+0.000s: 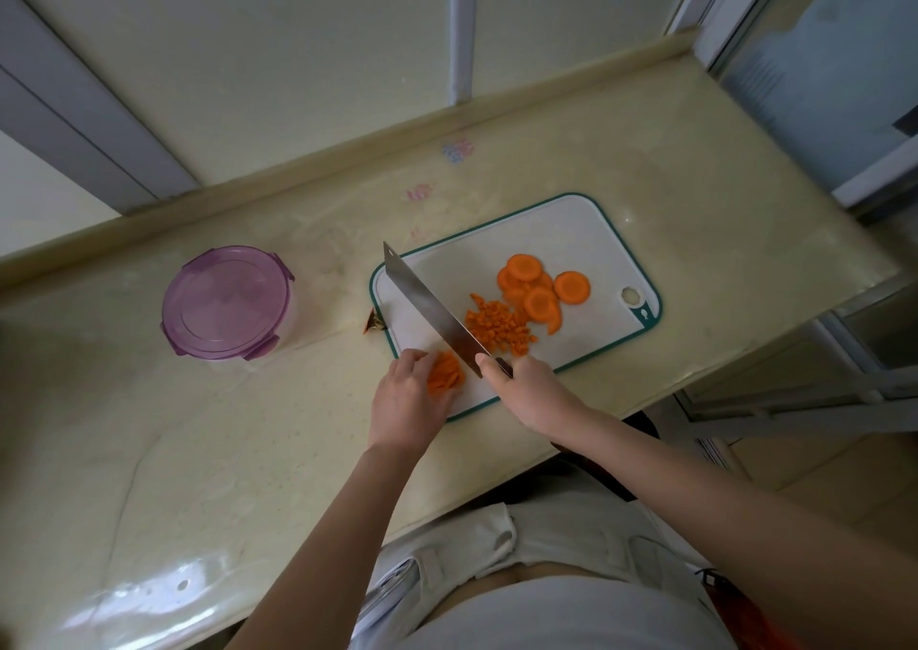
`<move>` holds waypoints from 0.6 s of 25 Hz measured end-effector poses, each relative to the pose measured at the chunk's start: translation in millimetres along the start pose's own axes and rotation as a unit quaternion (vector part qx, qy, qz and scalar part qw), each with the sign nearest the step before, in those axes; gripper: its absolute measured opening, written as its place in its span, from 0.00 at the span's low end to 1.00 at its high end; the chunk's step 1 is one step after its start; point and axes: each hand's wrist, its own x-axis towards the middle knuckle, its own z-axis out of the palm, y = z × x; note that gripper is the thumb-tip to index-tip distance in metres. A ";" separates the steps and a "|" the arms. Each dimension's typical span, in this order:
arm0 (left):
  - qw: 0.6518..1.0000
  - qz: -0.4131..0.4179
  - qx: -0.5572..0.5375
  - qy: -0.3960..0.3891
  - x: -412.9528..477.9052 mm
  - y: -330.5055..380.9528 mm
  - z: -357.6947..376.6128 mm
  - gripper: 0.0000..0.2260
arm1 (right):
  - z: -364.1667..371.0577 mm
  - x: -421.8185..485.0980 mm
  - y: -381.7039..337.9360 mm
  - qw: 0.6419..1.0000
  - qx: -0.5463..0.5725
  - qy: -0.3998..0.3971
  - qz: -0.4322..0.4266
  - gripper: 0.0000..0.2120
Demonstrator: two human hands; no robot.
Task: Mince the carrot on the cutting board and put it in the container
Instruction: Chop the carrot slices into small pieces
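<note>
I am holding the knife by its handle, with my right hand wrapped tight around it. My left hand is pinching a little bunch of carrot strips at the near corner of the cutting board, fingers curled over them. The blade is sitting just beside those fingers, slanting away across the board.

A pile of tiny carrot bits is lying in the middle of the board, and round carrot slices are waiting behind it (they are not minced yet).

My fingertips are very close to the blade, so I could nick them if the strips are slipping. The strips are lying right at the board's edge, so bits could be rolling onto the counter. The container is sitting well off to the left with its purple lid on, so nothing can be going in yet.
</note>
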 end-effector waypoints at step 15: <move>0.998 -0.035 -0.043 0.022 7.4 9.4 12.9 0.10 | 6.8 2.2 -2.2 0.999 -0.034 -0.013 0.017 0.26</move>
